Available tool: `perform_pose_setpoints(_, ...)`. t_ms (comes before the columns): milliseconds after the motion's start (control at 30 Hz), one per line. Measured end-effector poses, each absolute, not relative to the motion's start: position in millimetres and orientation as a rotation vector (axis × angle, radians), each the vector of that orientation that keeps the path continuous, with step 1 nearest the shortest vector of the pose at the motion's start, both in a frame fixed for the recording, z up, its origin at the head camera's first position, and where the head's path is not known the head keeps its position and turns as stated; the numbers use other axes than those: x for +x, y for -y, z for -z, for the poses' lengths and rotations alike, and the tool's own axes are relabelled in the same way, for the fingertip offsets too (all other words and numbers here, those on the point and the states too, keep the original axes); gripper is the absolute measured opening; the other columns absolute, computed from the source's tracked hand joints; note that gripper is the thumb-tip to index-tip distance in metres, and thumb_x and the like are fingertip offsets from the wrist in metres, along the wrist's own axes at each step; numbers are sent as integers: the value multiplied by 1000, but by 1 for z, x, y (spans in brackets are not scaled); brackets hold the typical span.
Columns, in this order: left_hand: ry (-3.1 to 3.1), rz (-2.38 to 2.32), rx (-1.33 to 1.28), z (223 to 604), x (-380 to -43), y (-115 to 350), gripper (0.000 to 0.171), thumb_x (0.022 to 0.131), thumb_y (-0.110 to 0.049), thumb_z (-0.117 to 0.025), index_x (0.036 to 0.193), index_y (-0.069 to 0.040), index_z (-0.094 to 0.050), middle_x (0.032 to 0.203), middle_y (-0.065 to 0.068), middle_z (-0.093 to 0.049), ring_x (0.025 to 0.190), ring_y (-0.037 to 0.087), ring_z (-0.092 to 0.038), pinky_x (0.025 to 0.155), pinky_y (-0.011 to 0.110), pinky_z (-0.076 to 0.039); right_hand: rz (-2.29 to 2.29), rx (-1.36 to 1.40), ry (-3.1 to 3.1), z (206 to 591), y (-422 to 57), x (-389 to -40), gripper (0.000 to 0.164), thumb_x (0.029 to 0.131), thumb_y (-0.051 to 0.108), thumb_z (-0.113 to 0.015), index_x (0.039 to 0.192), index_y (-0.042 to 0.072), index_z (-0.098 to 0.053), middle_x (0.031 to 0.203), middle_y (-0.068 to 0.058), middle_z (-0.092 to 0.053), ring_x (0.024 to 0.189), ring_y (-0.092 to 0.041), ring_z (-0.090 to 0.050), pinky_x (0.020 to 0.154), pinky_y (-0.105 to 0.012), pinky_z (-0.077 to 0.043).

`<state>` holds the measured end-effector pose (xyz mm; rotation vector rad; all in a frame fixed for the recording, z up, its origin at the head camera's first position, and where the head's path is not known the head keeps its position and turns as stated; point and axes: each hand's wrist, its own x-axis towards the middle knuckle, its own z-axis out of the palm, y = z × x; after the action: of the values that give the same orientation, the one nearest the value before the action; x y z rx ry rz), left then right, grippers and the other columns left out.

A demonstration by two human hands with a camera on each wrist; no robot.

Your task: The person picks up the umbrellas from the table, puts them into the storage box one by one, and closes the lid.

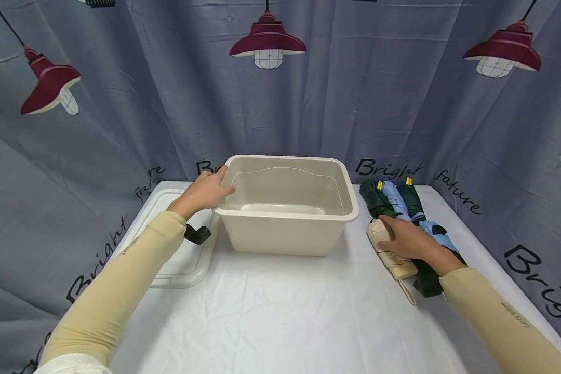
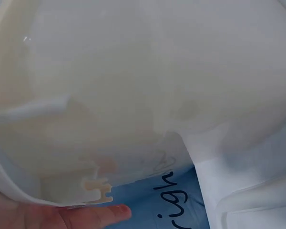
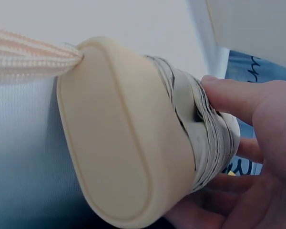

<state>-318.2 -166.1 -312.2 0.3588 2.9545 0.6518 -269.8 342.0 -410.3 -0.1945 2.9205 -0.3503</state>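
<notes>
A beige plastic storage bin (image 1: 280, 234) stands uncovered at the table's middle. My left hand (image 1: 205, 192) holds its left rim, one digit reaching over the inside and another finger stretched along the corner; in the left wrist view, that finger (image 2: 95, 215) lies straight beside the rim. On the right, my right hand (image 1: 409, 239) grips a beige folded umbrella (image 1: 388, 249). The right wrist view shows the umbrella's flat handle end (image 3: 107, 138) with a wrist strap, the thumb (image 3: 233, 98) on one side and fingers curled under the other.
Several folded umbrellas lie beside the beige one, among them a dark green one (image 1: 376, 199) and a light blue one (image 1: 396, 200). The bin's lid (image 1: 182, 275) lies flat at the left. A grey-blue curtain (image 1: 280, 114) hangs behind the white table (image 1: 280, 311).
</notes>
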Motion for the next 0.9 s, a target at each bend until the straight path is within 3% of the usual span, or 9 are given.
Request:
perform_pose_setpoints(167,-3074,-602,333,312,-320,165,79,95,-50,-54,158,-9,-32,150,22,-48,143,42,-35,107,62,-37,341,-192,-2902,409,-339,-269,92,91,38,-73,156,-6,-24,149,-38,-39,133,-56,-43,102,-69,-37)
perform_pose_setpoints(267,-3108,-637,284,315,-323,164,76,94,-51,-54,155,-10,-36,146,21,-52,142,40,-36,106,60,-38,342,-156,-2877,410,-336,-270,93,92,36,-71,156,-7,-20,149,-39,-37,129,-54,-47,101,-68,-40)
perform_pose_setpoints(367,-3118,-658,242,320,-325,163,77,94,-50,-53,157,-12,-33,147,19,-52,143,39,-35,106,60,-38,349,-117,-2855,411,-334,-272,95,91,33,-70,157,-7,-15,147,-41,-38,115,-47,-56,95,-64,-46)
perform_pose_setpoints(500,-3119,-645,227,324,-325,163,80,94,-48,-51,161,-14,-24,152,17,-48,145,38,-32,108,61,-36,363,-96,-2860,410,-331,-273,94,90,29,-71,158,-5,-15,145,-41,-40,102,-40,-56,90,-61,-48)
perform_pose_setpoints(900,-3021,-647,244,323,-327,159,84,94,-48,-46,164,-21,-9,159,21,-37,149,41,-24,110,64,-32,455,-156,-2925,407,-333,-268,84,88,22,-74,154,-2,-28,143,-39,-46,114,-48,-57,93,-69,-44)
